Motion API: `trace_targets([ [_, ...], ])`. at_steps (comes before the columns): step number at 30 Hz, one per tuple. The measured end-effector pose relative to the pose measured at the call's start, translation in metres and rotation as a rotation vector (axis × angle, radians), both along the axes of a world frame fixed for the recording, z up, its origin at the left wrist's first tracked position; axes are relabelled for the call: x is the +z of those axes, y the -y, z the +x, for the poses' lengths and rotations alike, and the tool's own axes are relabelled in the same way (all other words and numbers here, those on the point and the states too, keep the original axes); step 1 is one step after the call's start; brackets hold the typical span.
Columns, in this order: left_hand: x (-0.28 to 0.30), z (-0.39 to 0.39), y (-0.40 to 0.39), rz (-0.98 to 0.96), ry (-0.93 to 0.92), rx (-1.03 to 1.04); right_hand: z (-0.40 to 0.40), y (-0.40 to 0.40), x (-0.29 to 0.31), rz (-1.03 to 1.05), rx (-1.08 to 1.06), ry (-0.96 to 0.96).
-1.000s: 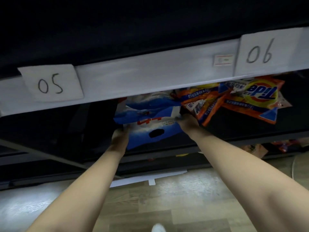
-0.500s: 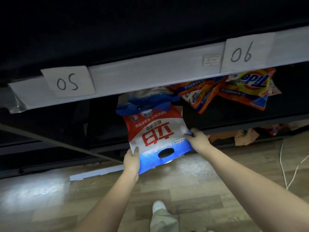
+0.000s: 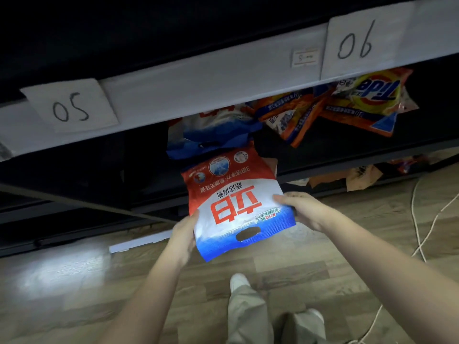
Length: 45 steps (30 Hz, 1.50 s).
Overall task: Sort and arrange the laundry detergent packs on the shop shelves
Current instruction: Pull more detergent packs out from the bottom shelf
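Wood-look flooring (image 3: 285,269) runs beneath a dark shop shelf (image 3: 198,78). Nearest, below the shelf edge, the left hand (image 3: 182,238) and right hand (image 3: 301,211) each clasp one side of a red-and-white detergent pack (image 3: 233,202), probably to steady its floppy weight. Behind, on the shelf, lie blue packs (image 3: 213,135) and orange Tide packs (image 3: 360,100).

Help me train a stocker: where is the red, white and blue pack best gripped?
By its two side edges near the blue handle end, as the left hand and right hand do now. The red, white and blue pack is flat and floppy, that end faces you.
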<state>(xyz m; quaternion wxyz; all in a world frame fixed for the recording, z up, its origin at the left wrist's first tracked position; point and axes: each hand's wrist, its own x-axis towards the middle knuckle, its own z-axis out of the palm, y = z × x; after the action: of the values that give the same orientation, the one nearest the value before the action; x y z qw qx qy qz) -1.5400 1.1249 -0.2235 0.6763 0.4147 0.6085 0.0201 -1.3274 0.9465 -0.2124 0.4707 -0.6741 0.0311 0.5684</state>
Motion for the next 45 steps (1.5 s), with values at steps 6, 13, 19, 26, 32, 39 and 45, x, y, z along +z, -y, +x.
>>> trace_targets([
  [6,-0.004,0.041,-0.042,-0.234,-0.009,-0.145,0.018,-0.029,-0.006,-0.114,0.079,0.061],
  [13,-0.003,0.048,-0.051,-0.063,-0.084,-0.142,0.012,-0.031,-0.008,-0.085,-0.009,0.051],
  [19,0.010,0.052,-0.069,0.030,-0.027,-0.103,0.008,-0.031,-0.007,-0.036,-0.115,0.050],
  [26,0.065,0.069,-0.080,0.221,0.107,-0.204,0.007,-0.036,-0.009,-0.044,-0.243,-0.012],
  [32,0.099,0.052,-0.096,0.321,0.112,-0.518,0.003,-0.038,-0.008,-0.033,-0.323,-0.020],
  [39,0.151,0.047,-0.093,0.436,0.084,-0.987,0.001,-0.040,-0.002,-0.010,-0.345,-0.024],
  [45,0.175,0.053,-0.077,0.483,-0.018,-1.299,-0.003,-0.041,0.002,-0.124,-0.268,0.049],
])
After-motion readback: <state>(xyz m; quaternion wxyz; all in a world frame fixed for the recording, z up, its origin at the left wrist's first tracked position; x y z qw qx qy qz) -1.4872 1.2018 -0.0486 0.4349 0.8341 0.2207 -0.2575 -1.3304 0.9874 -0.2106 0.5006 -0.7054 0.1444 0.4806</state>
